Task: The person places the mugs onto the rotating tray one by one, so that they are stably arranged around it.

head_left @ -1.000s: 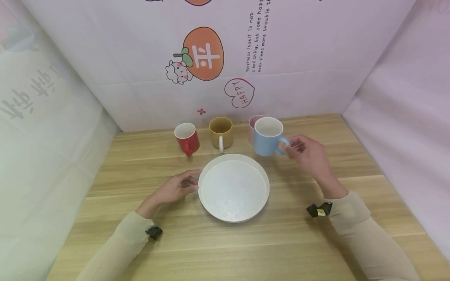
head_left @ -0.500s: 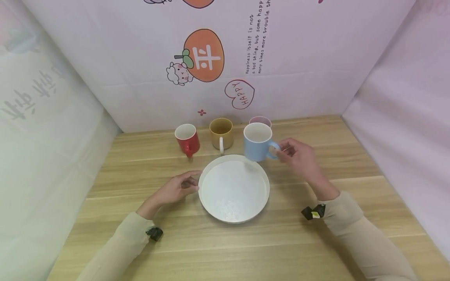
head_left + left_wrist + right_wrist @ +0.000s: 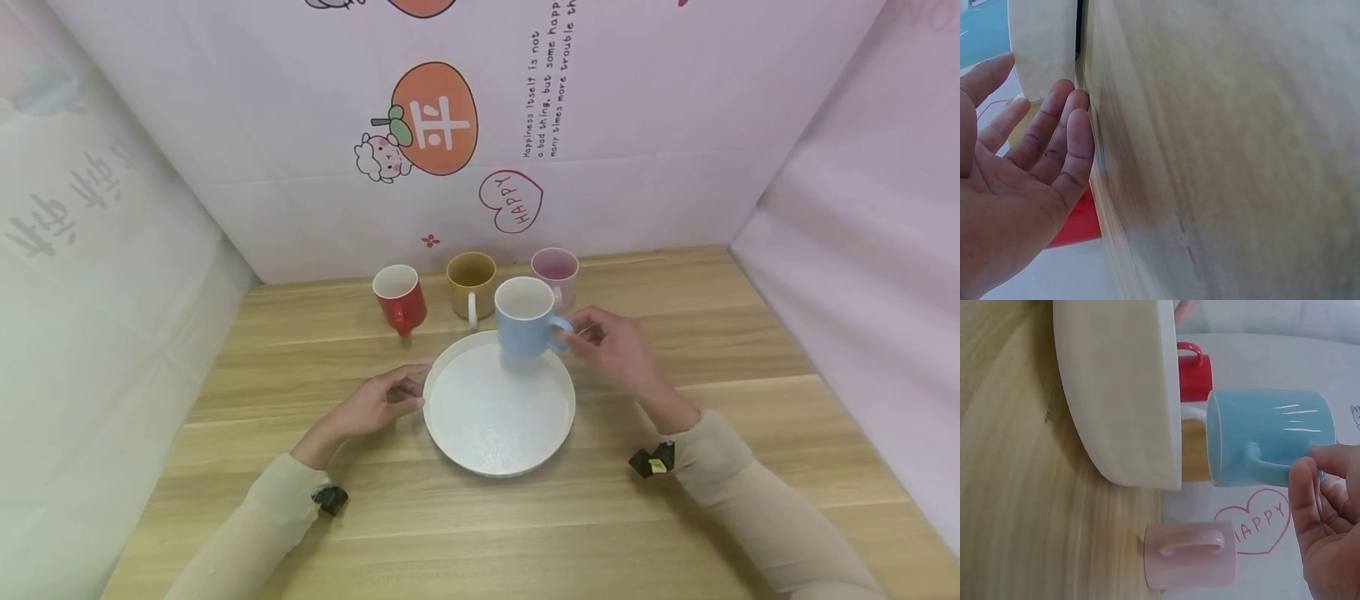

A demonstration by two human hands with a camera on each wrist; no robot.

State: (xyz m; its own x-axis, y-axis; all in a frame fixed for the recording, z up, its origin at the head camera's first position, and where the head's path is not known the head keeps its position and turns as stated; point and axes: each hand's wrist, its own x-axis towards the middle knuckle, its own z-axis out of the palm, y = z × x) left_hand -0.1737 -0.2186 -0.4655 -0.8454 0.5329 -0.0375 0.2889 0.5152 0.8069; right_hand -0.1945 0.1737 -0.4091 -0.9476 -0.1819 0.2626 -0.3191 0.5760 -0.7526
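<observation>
My right hand (image 3: 617, 350) pinches the handle of a light blue mug (image 3: 522, 327), which it holds upright over the far right rim of a round white tray (image 3: 495, 408). In the right wrist view the blue mug (image 3: 1269, 437) hangs above the tray's wall (image 3: 1119, 394), with thumb and fingertips on its handle. My left hand (image 3: 378, 402) lies at the tray's left side, thumb and fingers spread loosely with the fingertips right at the rim. In the left wrist view the left hand's fingers (image 3: 1075, 147) are gently bent and hold nothing.
Behind the tray stand a red mug (image 3: 400, 300), a yellow-brown mug (image 3: 467, 287) with a white handle, and a pink mug (image 3: 558, 271). They line the back of the wooden table (image 3: 480, 542), near a printed white cloth wall (image 3: 637, 167).
My right hand has carried the blue mug left and toward me, from in front of the pink mug to over the tray's far rim. The left hand and tray have stayed put.
</observation>
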